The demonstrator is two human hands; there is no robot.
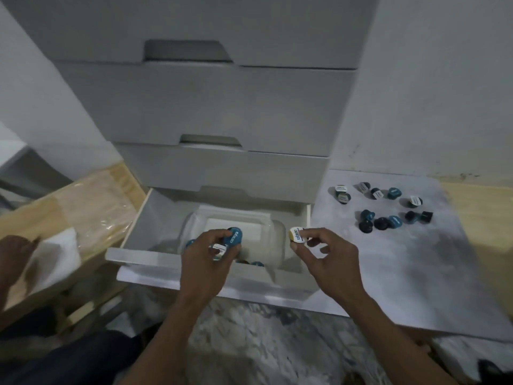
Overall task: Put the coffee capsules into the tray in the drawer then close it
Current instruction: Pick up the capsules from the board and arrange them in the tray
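Drawer (pixel 211 255) stands pulled out at the cabinet's foot, its clear tray (pixel 277 234) right under my hands. My left hand (pixel 206 255) grips several capsules (pixel 235 237) over the tray; my right hand (pixel 323 252) pinches one white-lidded capsule (pixel 296 234) at the tray's right edge. Loose capsules (pixel 381 205) lie on the sheet well to the right, nearer my right hand; nothing blocks the drop.

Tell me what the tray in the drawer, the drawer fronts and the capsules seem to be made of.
Tray: clear plastic, seemingly glossy; the drawer shows through it.
Drawer fronts: matte white board, probably laminate; flat, even surface.
Capsules: likely dark plastic cups with printed foil or paper lids, as on the one the right hand pinches; too blurred to confirm.
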